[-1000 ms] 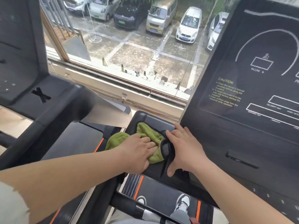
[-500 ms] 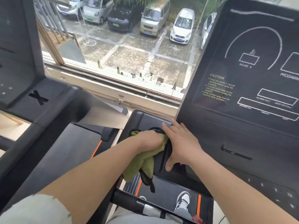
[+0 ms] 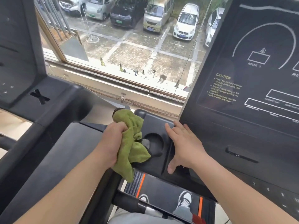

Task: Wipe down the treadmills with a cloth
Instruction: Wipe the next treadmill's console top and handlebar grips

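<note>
The green cloth (image 3: 131, 143) is all bunched up, a little toward 7 o'clock from the middle of the view. It lies on the left edge of the black tray (image 3: 155, 125) of the treadmill (image 3: 242, 143). One end pokes up toward 12 o'clock. The other end hangs down toward 6 o'clock, past the front edge of the tray.

The left hand (image 3: 113, 141) is at 9 o'clock from the cloth and holds it in a tight fist, with the fingers curled round the middle of it. The arm comes in from 7 o'clock.

The right hand (image 3: 182, 146) is at 3 o'clock from the cloth and does not touch it. It lies flat on the right part of the tray, holding nothing. The fingers are straight and point to 11 o'clock, and the thumb sticks out toward 6 o'clock.

A round cup hole (image 3: 155, 144) sits between the two hands (the cloth covers a bit of its left rim).

The big dark screen (image 3: 252, 75) stands up at 2 o'clock. A second treadmill (image 3: 48, 104) is at 9 o'clock. One shoe (image 3: 184, 199) stands on the belt at 5 o'clock. Through the window (image 3: 129, 50) at 12 o'clock, cars (image 3: 186, 21) are parked far below.
</note>
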`<state>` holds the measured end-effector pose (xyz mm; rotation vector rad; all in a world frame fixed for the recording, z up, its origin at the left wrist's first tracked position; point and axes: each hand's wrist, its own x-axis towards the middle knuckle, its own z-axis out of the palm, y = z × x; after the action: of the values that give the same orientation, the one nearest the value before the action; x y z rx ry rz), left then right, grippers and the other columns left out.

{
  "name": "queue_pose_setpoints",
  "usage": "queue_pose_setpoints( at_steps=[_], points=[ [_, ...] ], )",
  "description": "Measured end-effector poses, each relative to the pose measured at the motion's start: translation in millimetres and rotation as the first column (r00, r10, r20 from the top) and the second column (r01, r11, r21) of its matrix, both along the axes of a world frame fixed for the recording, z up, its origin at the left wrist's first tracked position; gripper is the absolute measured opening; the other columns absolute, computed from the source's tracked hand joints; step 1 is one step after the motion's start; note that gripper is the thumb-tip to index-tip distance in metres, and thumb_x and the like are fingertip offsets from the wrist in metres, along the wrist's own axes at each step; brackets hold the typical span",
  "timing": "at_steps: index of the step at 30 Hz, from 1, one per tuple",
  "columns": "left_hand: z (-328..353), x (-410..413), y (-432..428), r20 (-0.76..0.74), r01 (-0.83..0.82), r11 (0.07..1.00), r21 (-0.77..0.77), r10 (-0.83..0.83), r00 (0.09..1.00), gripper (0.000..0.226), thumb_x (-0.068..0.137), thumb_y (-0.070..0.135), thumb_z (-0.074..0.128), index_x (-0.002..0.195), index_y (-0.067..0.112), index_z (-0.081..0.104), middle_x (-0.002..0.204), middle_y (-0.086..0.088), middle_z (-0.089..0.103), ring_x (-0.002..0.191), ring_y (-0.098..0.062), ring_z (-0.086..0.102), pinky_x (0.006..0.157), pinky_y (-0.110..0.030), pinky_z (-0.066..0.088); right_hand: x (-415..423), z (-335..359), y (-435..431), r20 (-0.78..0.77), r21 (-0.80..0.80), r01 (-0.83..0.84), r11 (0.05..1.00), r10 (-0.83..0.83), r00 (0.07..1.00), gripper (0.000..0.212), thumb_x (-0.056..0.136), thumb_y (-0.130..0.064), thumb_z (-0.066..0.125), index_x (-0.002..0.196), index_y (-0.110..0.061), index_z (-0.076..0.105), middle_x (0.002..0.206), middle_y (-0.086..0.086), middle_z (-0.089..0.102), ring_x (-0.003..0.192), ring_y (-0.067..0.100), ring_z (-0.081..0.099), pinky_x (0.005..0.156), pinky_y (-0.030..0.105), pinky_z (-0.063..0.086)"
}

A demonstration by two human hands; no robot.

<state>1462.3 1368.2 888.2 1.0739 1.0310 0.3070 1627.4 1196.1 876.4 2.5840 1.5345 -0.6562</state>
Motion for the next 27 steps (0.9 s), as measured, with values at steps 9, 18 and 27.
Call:
queue_pose_setpoints(
  at_steps=[9, 18, 27],
  points=[
    [-51, 17, -81, -0.833, 0.87, -0.051, 0.491, -0.32, 0.451, 0.047, 0.092, 0.043, 0.031, 0.13, 0.021, 0.049, 0.136, 0.003, 0.049, 0.13, -0.019, 0.048, 0.095, -0.04, 0.049, -1, 1, 1, 0.009, -0.004, 0.0, 1.0, 0.0, 1.0, 0.16, 0.046, -0.067, 0.093, 0.166, -0.02, -0.003, 0.171, -0.004, 0.013, 0.157, 0.013, -0.019, 0.127, 0.037, -0.011],
    [-39, 53, -58, -0.92, 0.927, -0.17, 0.333, -0.275, 0.28, 0.053, 0.094, 0.048, 0.033, 0.126, 0.013, 0.055, 0.124, -0.012, 0.054, 0.113, -0.032, 0.054, 0.09, -0.047, 0.051, -5, 5, 1, 0.005, -0.003, 0.009, 1.0, -0.009, 1.0, 0.159, 0.049, -0.064, 0.094, 0.165, -0.023, -0.007, 0.173, -0.004, 0.006, 0.156, 0.013, -0.02, 0.123, 0.034, -0.014],
    [-39, 70, -52, -0.392, 0.418, 0.908, -0.039, -0.398, 0.829, 0.045, 0.09, 0.037, 0.039, 0.111, 0.01, 0.067, 0.113, -0.012, 0.07, 0.103, -0.034, 0.065, 0.093, -0.04, 0.052, -2, 1, -1, -0.01, 0.063, 0.022, 0.998, -0.022, 1.0, 0.151, 0.061, -0.041, 0.093, 0.161, -0.03, -0.02, 0.171, -0.01, 0.012, 0.157, 0.01, -0.014, 0.126, 0.032, -0.011]
  ],
)
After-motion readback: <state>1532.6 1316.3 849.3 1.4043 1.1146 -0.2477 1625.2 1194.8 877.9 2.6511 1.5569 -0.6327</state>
